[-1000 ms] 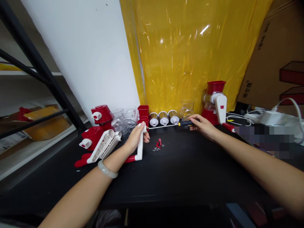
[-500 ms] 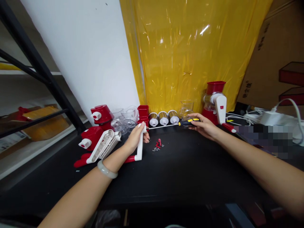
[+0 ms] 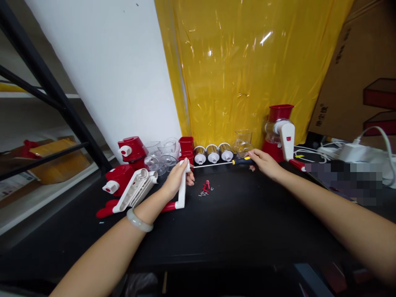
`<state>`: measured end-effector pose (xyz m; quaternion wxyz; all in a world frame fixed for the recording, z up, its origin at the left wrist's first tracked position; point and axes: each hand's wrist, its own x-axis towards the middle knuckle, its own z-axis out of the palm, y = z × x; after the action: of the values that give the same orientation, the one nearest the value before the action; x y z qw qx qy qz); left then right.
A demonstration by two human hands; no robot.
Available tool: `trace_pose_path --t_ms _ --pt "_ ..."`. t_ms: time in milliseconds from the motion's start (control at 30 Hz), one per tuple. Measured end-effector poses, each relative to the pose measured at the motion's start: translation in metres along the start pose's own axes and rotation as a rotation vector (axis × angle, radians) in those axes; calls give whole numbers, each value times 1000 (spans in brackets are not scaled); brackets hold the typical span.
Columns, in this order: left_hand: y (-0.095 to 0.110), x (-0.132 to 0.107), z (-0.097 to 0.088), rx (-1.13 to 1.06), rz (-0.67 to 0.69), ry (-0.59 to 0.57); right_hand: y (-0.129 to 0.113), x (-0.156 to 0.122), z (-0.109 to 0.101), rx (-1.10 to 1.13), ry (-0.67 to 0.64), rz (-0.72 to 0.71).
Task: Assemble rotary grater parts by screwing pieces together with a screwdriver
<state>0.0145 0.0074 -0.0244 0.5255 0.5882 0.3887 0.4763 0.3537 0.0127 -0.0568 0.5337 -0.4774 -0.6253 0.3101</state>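
Note:
My left hand (image 3: 177, 178) is closed around the upper end of a white crank handle (image 3: 182, 194) with a red grip, held over the black table. In my right hand (image 3: 262, 163) is a screwdriver (image 3: 239, 161) with a black and yellow handle. Its long shaft runs level to the left, and its tip meets the white end of the crank handle; the exact contact is hidden. Below the shaft lie small screws (image 3: 202, 194) and little red pieces (image 3: 206, 185). Left of my left hand rest more white crank handles (image 3: 136, 189) with red grips.
Three metal grater drums (image 3: 213, 154) stand along the back beside red hoppers (image 3: 186, 145) and clear plastic parts (image 3: 161, 154). Red grater bodies (image 3: 119, 179) sit at left. An assembled rotary grater (image 3: 280, 128) stands at right, near white cables and a power adapter (image 3: 352, 152).
My right hand has shifted its fingers and turned on the screwdriver handle. My left hand and the crank handle stay in place.

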Motion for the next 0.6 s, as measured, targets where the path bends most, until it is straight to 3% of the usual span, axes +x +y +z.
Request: trace_pose_path --t_ms 267,600 --pt "0 -1 0 2 12 5 0 -1 4 271 29 105" --pt "0 -1 1 8 14 -3 -8 -6 0 484 -32 144"
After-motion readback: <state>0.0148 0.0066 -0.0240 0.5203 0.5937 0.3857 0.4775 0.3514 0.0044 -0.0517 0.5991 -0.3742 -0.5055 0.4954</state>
